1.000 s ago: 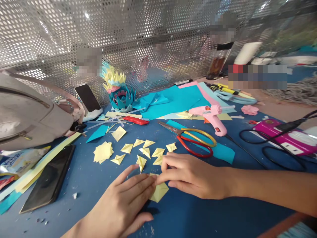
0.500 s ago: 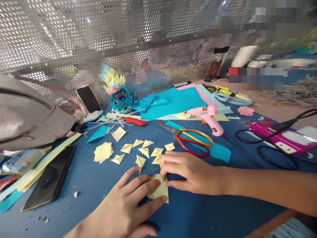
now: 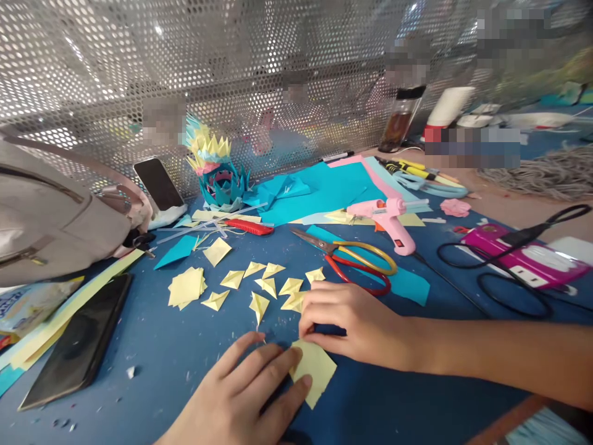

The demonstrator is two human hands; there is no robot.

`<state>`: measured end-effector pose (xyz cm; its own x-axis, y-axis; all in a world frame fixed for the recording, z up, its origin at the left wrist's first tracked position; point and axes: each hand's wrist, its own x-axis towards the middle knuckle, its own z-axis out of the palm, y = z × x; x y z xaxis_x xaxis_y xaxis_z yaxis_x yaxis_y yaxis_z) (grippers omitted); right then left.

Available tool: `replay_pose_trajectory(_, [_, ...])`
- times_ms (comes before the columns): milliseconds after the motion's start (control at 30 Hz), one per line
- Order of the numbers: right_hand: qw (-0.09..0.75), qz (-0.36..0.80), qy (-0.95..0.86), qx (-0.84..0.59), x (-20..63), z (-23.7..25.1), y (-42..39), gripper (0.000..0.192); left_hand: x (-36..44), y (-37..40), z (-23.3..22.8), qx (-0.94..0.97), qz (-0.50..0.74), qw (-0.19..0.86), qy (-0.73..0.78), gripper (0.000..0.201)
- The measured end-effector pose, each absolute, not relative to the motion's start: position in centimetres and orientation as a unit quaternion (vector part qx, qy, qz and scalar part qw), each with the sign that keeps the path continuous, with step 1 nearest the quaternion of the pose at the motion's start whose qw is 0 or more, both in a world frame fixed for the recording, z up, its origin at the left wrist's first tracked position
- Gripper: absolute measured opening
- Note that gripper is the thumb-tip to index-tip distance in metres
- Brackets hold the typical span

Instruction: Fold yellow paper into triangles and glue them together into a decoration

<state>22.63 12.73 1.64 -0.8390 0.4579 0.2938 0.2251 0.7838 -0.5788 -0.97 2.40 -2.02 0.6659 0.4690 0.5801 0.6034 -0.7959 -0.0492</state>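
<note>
The yellow paper square (image 3: 315,371) lies flat on the blue table (image 3: 185,346), pinned between both hands: left hand (image 3: 250,395) fingertips press its near-left edge, right hand (image 3: 356,324) seemingly pinches its far corner.

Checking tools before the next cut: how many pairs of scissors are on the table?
1: the scissors with red and yellow handles lie on the blue table, just beyond the right hand, near the pink glue gun. Clutter may hide others.

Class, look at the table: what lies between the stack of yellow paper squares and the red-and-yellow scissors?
In the head view, a scatter of small folded yellow pieces lies between the stack of squares and the scissors.
</note>
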Motion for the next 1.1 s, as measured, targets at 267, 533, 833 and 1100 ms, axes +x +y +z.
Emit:
replay_pose_trajectory(267, [0.247, 0.149, -0.947, -0.14, 22.9, 1.5, 12.7, 0.018, -0.3, 2.6, -1.8, -0.874, -0.314, 0.165, -0.332, 0.035])
replay_pose_trajectory(533, [0.238, -0.005, -0.968, -0.077, 23.1, 2.4, 12.8, 0.031, -0.2, 2.7, -1.7, -0.876, -0.301, 0.151, -0.345, 0.036])
replay_pose_trajectory(833, [0.227, -0.021, -0.972, -0.053, 23.2, 2.3, 12.9, 0.035, -1.1, 2.3, -0.8, -0.909, -0.209, 0.131, -0.337, 0.037])
replay_pose_trajectory(1100, [0.197, 0.011, -0.98, -0.04, 23.3, 2.7, 13.3, 0.036, -1.0, 2.8, -1.5, -0.897, -0.256, 0.153, -0.327, 0.039])
